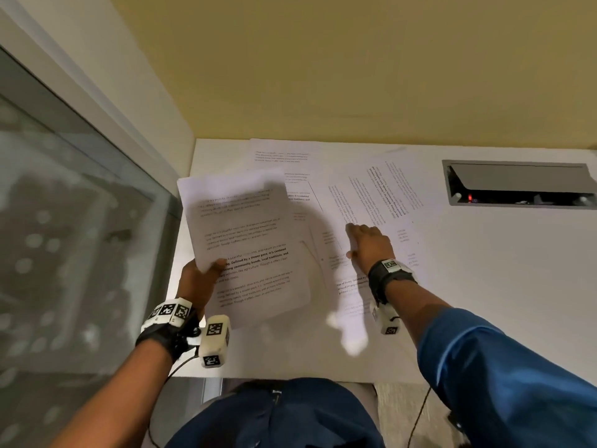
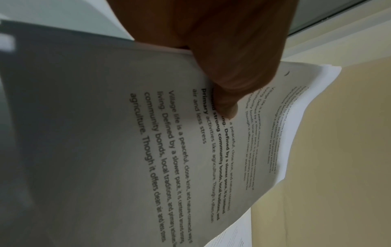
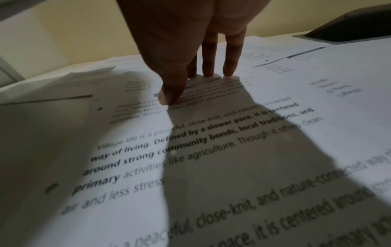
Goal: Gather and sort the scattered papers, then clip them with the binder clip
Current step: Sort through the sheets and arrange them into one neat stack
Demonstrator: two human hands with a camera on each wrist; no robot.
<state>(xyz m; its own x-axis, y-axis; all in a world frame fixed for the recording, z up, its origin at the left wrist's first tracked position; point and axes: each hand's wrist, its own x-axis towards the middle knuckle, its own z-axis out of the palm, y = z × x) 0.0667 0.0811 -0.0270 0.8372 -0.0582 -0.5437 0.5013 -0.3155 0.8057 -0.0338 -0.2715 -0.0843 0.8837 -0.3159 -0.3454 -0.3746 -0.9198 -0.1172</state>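
Note:
My left hand grips a small stack of printed papers by its left edge and holds it above the desk; the thumb pinches the top sheet. My right hand lies flat with straight fingers on a loose printed sheet on the desk. In the right wrist view its fingertips and thumb press that sheet. More loose sheets lie spread behind and to the right. No binder clip shows in any view.
The white desk ends at a yellow wall behind. A recessed cable box with an open lid sits at the back right. A glass panel runs along the left. Cables hang below the desk's front edge.

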